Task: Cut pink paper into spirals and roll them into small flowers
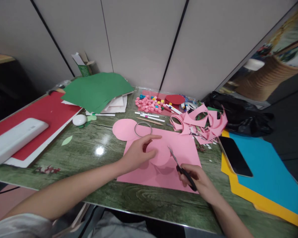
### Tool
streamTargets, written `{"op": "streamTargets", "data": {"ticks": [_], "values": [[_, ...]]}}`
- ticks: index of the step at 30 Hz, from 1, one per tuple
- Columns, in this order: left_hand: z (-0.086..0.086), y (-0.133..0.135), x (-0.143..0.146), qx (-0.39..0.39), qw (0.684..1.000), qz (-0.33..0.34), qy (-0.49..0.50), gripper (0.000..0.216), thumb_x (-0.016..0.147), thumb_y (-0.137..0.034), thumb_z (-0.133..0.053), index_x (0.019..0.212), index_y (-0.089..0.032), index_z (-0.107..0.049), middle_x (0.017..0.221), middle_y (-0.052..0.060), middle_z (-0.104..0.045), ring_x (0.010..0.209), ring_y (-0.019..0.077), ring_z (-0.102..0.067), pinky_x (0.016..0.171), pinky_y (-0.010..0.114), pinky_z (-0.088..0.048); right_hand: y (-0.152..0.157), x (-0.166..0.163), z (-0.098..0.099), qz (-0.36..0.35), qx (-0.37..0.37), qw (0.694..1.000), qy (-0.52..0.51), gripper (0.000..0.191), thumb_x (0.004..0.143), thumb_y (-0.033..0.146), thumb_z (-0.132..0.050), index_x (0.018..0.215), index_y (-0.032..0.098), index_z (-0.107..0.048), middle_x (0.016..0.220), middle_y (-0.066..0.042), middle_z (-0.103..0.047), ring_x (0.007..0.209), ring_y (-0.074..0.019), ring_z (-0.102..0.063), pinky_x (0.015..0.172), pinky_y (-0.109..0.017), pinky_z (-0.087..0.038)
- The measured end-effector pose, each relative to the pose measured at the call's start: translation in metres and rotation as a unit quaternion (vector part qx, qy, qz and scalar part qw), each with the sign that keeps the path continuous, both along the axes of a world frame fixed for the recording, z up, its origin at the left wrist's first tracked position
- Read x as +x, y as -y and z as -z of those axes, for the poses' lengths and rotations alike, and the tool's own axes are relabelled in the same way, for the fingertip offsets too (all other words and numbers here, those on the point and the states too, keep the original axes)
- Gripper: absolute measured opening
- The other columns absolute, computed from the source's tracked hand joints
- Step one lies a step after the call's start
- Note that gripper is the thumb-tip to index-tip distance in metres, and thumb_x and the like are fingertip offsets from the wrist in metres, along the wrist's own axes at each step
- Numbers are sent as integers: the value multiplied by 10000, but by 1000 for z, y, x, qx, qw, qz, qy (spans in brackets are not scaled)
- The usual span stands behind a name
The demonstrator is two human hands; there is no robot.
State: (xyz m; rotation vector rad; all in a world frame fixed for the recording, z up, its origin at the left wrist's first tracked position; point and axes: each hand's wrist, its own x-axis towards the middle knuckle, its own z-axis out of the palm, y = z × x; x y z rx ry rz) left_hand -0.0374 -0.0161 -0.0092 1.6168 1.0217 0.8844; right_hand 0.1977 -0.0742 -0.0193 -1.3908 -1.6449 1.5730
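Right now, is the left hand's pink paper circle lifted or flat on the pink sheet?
Lifted: the left hand holds the pink paper circle up, and a shadow shows on the pink sheet beneath.

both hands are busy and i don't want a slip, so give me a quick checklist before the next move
1. Left hand holding the pink circle: ok
2. Right hand on the scissors by the handles: ok
3. Left fingers away from the blades: ok, on the circle's opposite side
4. Blades touching the circle's edge: cannot tell
5. Pink sheet free of other things: not ok, the ring overlaps its far left corner
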Motion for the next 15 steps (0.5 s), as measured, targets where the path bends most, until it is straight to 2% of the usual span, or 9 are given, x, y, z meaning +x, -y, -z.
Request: {"op": "streamTargets", "data": {"ticks": [8,12,15], "values": [[1,-3,0,-10,1000,-14,12,392,745,-158,-545,1131,-221,-566,1139,45,-604,1005,193,-540,869,313,-411,-1,1,2,-1,3,1000,20,343,776,467,-552,621,166,-500,549,13,-492,521,-110,-448,506,-224,-343],[5,-3,1,-25,999,-25,40,374,784,-256,-562,1155,-214,-546,1058,51,-600,894,171,-538,787,295,-428,-1,2,2,17,8,1000,14,331,771,454,-561,620,168,-493,539,14,-499,516,-110,-445,500,-225,-330],[6,-1,2,-52,997,-15,53,510,759,-295,-612,1245,-239,-469,962,36,-582,760,138,-513,672,259,-434,-1,1,2,33,18,999,6,322,774,443,-561,621,169,-489,533,15,-498,518,-111,-441,499,-228,-323]]}}
